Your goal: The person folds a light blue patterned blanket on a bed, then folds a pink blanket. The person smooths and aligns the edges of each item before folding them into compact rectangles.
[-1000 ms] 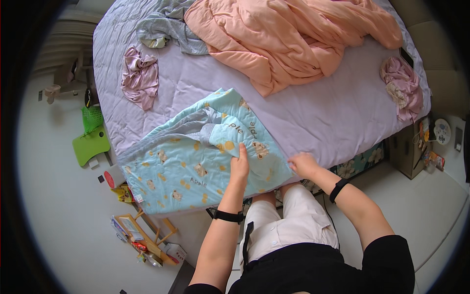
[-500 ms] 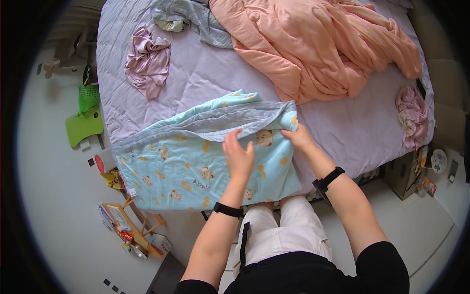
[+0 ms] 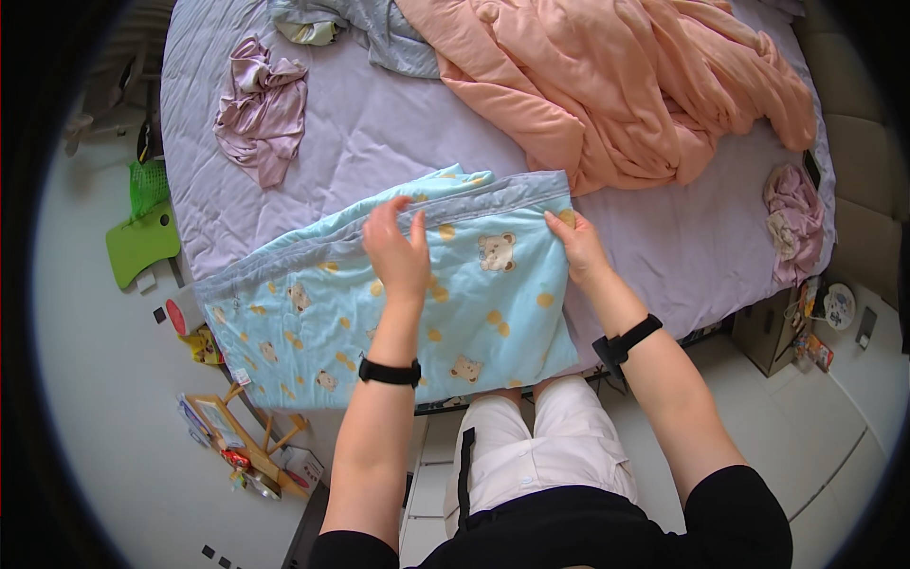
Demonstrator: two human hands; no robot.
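A light-blue quilt (image 3: 464,313) with bears, yellow fruit prints and a grey border lies folded along the bed's near edge. My right hand (image 3: 580,247) grips its upper right corner, thumb on top and fingers underneath. Over the grey border toward the left, my left hand (image 3: 395,248) has its thumb and fingers apart and holds nothing. Whether its palm touches the cloth I cannot tell. Another folded layer of the quilt shows behind the border.
On the lilac bedspread (image 3: 351,133) lie a peach comforter (image 3: 607,85), a grey garment (image 3: 389,38) and two pink garments (image 3: 261,109) (image 3: 794,223). Beyond the bed's left side stand a green board (image 3: 142,245) and a wooden stool (image 3: 232,431) with items on it.
My left hand has moved left along the grey border. The border, which gaped open before, now lies flatter and straighter. My right hand still holds the corner.
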